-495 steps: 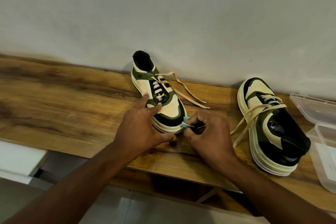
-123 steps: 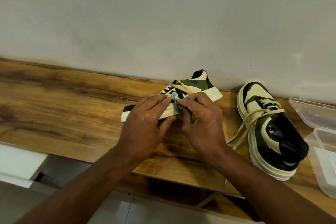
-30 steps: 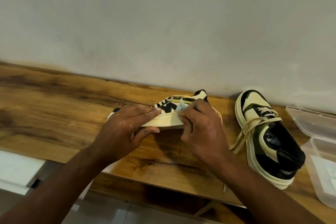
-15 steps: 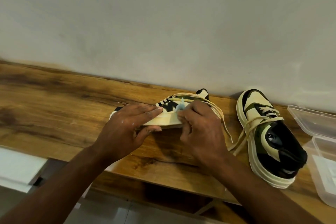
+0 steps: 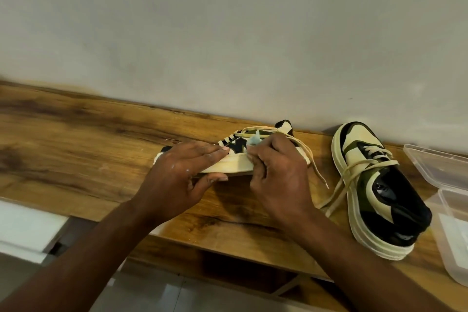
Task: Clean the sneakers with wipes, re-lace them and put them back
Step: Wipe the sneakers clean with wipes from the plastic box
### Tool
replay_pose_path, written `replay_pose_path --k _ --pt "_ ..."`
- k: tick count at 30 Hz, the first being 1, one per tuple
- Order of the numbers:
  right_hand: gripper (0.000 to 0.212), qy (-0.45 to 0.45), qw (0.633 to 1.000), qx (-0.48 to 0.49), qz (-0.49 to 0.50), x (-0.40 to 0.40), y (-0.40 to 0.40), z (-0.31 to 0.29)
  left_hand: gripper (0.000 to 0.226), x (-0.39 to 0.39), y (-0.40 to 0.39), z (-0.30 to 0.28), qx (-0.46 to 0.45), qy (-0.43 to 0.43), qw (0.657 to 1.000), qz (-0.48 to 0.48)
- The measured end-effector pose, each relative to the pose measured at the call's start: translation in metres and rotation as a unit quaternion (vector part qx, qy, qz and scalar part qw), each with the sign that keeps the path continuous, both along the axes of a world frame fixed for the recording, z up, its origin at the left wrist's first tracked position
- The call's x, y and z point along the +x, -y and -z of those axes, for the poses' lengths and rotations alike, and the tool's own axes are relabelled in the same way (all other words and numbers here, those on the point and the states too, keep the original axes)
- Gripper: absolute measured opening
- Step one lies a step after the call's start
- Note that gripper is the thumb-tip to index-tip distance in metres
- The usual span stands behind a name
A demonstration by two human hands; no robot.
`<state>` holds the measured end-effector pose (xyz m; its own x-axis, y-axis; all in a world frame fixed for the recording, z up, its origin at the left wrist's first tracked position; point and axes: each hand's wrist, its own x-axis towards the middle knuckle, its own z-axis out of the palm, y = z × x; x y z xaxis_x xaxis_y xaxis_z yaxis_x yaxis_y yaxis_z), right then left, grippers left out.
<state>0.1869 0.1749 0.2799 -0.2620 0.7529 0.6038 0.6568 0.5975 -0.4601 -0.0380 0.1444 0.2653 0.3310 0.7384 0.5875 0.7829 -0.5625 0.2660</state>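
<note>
While the left hand [image 5: 182, 175] grips the sneaker [image 5: 235, 157] by its sole, fingers on top and thumb beneath, the right hand [image 5: 278, 180] pinches a wipe [image 5: 254, 140] against its side. The other sneaker [image 5: 379, 190] stands just right on the shelf [image 5: 76, 149], beside a plastic box [image 5: 453, 210].

A cream, olive and black sneaker [image 5: 235, 159] lies side-on on the counter [image 5: 76, 149], its cream sole facing the viewer and its laces loose. A small pale blue wipe [image 5: 254, 140] rests against its upper. To its right, a second matching sneaker [image 5: 377, 190] stands upright, laces trailing.
</note>
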Motion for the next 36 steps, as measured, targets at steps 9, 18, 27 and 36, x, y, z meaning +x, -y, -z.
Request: replay_pose_path --k 9,18,27,36 --pt "0.024 0.002 0.998 -0.007 0.070 0.022 -0.020 0.000 0.049 0.000 -0.001 0.000 -0.002 0.010 1.000 0.011" --pt "0.024 0.023 1.000 -0.001 0.005 0.028 -0.007 -0.001 0.050 -0.005 -0.005 0.001 0.002 -0.019 1.000 0.018" --pt "0.020 -0.119 0.978 -0.083 0.148 0.076 -0.023 0.009 0.050 -0.005 -0.007 0.001 0.004 -0.004 1.000 0.009" --pt "0.019 -0.102 0.989 -0.040 0.098 0.064 -0.016 0.012 0.051 -0.005 -0.007 -0.002 0.009 -0.020 1.000 0.014"
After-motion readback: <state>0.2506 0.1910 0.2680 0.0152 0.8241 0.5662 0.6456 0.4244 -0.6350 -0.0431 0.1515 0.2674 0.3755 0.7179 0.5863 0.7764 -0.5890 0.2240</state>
